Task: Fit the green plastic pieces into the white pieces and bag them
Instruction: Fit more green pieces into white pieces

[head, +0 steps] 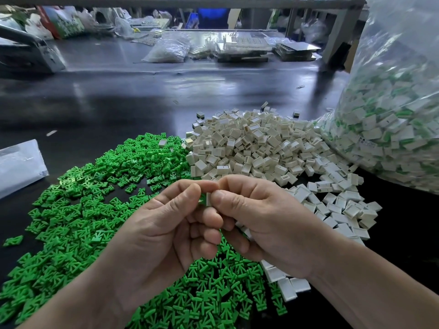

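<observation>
Left hand [164,224] fingers [190,189] pinch flat green piece [202,198] against boxy white piece [209,199] in right hand [268,222] fingers.

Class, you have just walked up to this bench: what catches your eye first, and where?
The bright spread of green pieces across the near left of the dark table, beside a heap of white pieces at centre right. A big clear bag of fitted parts bulges at far right; in front, left hand and right hand pinch one white piece.
</observation>
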`<state>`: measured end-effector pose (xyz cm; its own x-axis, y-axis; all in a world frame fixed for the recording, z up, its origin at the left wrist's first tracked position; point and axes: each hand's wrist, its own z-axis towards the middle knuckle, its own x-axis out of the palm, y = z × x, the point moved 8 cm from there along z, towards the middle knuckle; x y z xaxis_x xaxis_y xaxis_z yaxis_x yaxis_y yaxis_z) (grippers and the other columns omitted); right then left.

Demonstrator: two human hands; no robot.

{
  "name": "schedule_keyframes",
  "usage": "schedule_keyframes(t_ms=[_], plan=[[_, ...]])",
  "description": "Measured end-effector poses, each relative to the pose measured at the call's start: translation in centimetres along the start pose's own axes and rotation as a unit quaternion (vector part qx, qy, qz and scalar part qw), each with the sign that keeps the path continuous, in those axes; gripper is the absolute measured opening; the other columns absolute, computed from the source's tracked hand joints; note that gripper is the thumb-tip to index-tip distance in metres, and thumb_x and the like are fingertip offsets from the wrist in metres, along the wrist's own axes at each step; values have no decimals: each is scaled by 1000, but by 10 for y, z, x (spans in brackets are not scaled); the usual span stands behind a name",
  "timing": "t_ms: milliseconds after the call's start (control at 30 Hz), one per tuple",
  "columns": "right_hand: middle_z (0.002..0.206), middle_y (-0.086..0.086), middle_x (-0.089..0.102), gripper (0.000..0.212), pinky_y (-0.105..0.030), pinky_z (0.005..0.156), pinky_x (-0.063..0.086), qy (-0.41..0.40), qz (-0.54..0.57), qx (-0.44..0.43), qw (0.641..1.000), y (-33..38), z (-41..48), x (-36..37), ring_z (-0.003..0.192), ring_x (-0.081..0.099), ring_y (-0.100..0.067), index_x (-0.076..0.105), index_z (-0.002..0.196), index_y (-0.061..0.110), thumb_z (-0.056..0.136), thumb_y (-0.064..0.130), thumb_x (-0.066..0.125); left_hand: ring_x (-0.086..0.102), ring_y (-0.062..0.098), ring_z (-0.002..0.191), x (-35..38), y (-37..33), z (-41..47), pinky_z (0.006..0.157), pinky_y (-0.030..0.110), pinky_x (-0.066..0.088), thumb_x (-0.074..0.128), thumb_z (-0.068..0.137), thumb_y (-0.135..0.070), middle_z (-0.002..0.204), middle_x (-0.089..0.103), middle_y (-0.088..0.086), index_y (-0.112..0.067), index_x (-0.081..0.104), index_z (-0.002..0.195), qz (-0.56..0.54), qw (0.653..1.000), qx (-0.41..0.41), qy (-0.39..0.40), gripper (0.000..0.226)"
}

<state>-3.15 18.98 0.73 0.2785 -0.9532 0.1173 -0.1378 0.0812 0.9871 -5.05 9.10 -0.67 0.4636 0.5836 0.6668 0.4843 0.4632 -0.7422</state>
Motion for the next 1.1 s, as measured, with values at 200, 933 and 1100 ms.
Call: schedule_keyframes(t_ms=[200,933,1100], plan=[[63,5,53,18,-16,35,30,-2,29,-14,999,5,0,4,43,44,-9,63,85,19,101,25,57,65,17,53,4,-1,0,48,25,54,85,72,-26,67,67,10,-13,73,102,-4,999,49,1,34],[70,-9,55,23,-18,37,30,-5,2,-34,999,-1,1,6,56,46,-23,59,92,7,100,29,55,65,16,45,4,-5,-2,44,24,53,82,73,-26,58,67,9,-16,72,90,43,995,86,-10,23],[66,-6,58,24,-19,37,31,-22,1,-40,999,2,3,8,49,46,-18,60,82,20,104,27,54,62,14,44,5,-7,-1,42,22,51,84,70,-29,57,65,6,-16,73,91,36,995,94,-26,26]])
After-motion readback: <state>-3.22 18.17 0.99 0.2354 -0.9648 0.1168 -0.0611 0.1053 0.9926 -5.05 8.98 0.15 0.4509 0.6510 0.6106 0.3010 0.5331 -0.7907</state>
